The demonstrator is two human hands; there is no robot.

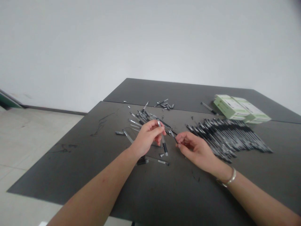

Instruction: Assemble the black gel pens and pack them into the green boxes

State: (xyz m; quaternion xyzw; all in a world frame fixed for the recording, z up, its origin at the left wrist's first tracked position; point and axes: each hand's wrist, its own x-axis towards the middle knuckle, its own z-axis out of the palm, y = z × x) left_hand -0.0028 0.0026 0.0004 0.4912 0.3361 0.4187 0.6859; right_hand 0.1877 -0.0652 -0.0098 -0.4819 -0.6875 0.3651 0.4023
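Between the thumb and fingers of my left hand [150, 135] is a clear pen barrel [164, 145] with a black grip, its gripped end pointing down toward the table. My right hand [195, 149] pinches the lower end of a thin dark and clear pen part [173, 137], which tilts up to the left. The two held pieces are close but apart. Behind my left hand lies a loose pile of pens and pen parts [143, 116]. A small silver tip [161, 155] lies below the barrel.
On the right, many pens [225, 135] lie side by side in a wide row. Green and white boxes [235, 106] stand behind them. One pen [209, 107] lies left of the boxes. Small black caps [167, 106] are scattered farther back on the dark table [94, 175].
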